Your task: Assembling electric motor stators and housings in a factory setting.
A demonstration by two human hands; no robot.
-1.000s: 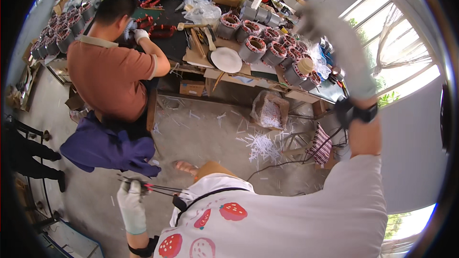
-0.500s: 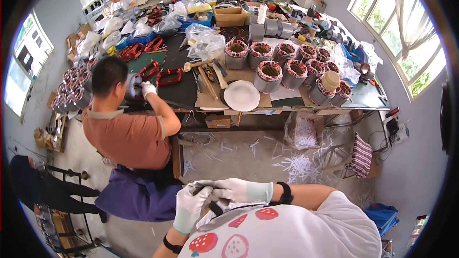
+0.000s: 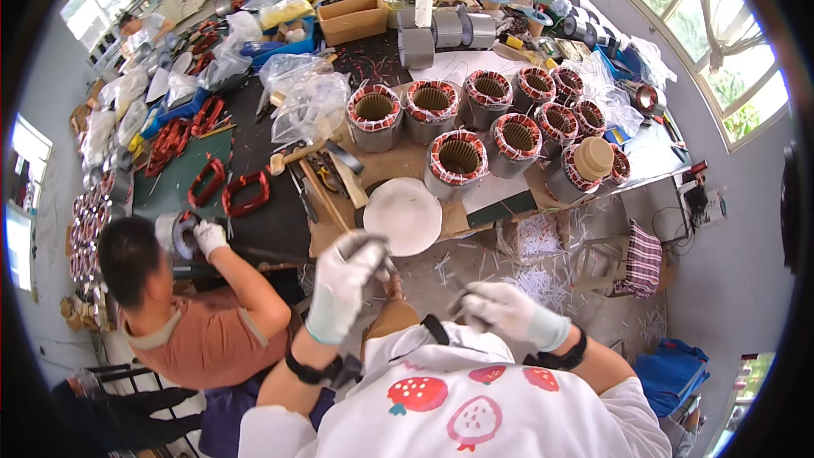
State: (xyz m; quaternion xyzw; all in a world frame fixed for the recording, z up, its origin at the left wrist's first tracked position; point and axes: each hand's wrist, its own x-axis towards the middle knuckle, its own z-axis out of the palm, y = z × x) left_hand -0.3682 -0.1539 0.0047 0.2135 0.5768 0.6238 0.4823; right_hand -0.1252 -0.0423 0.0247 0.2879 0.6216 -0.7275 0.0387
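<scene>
My left hand point(image 3: 346, 282), in a white glove, is raised in front of me near the table's edge. Its fingers are curled closed on something small and dark, too blurred to name. My right hand point(image 3: 502, 309), also gloved, is lower and to the right, apart from the left. It too is closed, with a dark, thin piece at its fingertips that motion smears. Just beyond the left hand are a round white disc point(image 3: 403, 217) and a wooden-handled hammer point(image 3: 320, 191). Grey motor stators point(image 3: 458, 165) with red-and-white laced windings stand upright on the table to the right.
A co-worker point(image 3: 199, 314) in a brown shirt works at my left, gloved hand on a stator point(image 3: 175, 234). Red coils point(image 3: 246, 195), plastic bags point(image 3: 305, 102) and a cardboard box point(image 3: 352, 19) lie on the table. A stool point(image 3: 606, 263) stands right, near white scraps point(image 3: 534, 284) on the floor.
My hands were together at my waist; now they are apart, the left raised forward and the right moved right. My view has shifted closer to the table, and the co-worker appears lower left.
</scene>
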